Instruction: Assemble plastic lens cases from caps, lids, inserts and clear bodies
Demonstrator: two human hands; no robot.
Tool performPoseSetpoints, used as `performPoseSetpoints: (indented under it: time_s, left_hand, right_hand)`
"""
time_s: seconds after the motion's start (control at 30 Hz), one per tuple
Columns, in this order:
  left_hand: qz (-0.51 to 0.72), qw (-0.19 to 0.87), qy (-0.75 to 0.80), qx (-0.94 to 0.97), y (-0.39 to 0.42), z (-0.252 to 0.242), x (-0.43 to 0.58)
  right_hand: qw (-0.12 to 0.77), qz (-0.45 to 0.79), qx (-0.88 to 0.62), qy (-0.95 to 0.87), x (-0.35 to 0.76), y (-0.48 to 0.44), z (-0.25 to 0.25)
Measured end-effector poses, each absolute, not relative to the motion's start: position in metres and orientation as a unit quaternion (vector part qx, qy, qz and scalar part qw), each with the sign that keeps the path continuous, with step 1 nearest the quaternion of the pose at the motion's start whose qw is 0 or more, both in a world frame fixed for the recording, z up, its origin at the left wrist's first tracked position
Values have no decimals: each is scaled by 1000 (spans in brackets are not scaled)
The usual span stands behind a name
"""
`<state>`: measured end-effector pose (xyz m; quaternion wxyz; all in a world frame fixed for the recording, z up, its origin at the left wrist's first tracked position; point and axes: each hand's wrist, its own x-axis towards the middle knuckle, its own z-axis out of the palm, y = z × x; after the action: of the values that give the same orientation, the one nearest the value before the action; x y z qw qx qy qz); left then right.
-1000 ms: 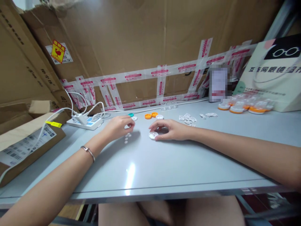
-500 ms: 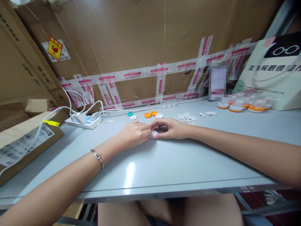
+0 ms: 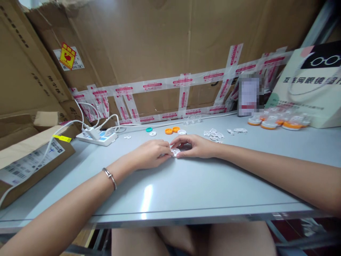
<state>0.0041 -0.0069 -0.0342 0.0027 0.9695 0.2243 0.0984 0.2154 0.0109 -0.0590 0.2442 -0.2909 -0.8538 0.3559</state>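
Smooth, glossy pale grey table (image 3: 186, 185), backed by a wall of brown cardboard (image 3: 149, 42) crossed with strips of clear tape printed in red. At the left edge, a flat cardboard box (image 3: 29, 160) with a printed shipping label. Near the back left corner, a white power strip (image 3: 97, 138) with white plugs and cables. On the left wrist, a thin metal bracelet (image 3: 109, 176).

Left hand (image 3: 150, 154) palm down near the middle of the table, fingers curled in, tips pinched against a white cap (image 3: 175, 152). Cap small, round, shallow, of plain plastic, flat on the table between the two hands and mostly covered by them. Right hand (image 3: 195, 146) arched over it from the other side, thumb and forefinger closed on its rim, other fingers loosely bent.

Behind the hands, towards the back edge: a teal ring (image 3: 149, 129), a white ring (image 3: 152, 133), two orange caps (image 3: 168, 131), then a scatter of tiny white plastic pieces (image 3: 214, 134). Near the back right corner, a row of round orange-and-white cases (image 3: 277, 121) in front of a pale paper bag (image 3: 311, 89).
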Motion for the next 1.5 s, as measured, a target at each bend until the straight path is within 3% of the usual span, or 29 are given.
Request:
performPoseSetpoints:
  time_s: [0.2,0.43,0.8,1.03,1.2,1.33,1.5]
  left_hand:
    - [179,105,327,922,4,-16,-17]
    - [-10,147,432,890,14,4,-56]
    - [-7,189,439,878,26,-10,-60]
    - [-1,183,444,877,25,-11,-56]
    - [-8,113,458,882,23,-6,-55]
    - [116,61,456,880,11,-5,-37]
    - [360,97,397,839,-18,-16,6]
  right_hand:
    - [247,373,-299,-843,215,10,-60]
    - [256,358,-314,-841,215,10,-61]
    - [270,375,-313,-830,218,15,-66]
    - [302,360,-312,-826,217,15,-64]
    - [349,352,-320,-807,216,15,-62]
    - [391,322,-341,-792,212,8,-54]
    - [441,336,-337,-761,203,-8,-46]
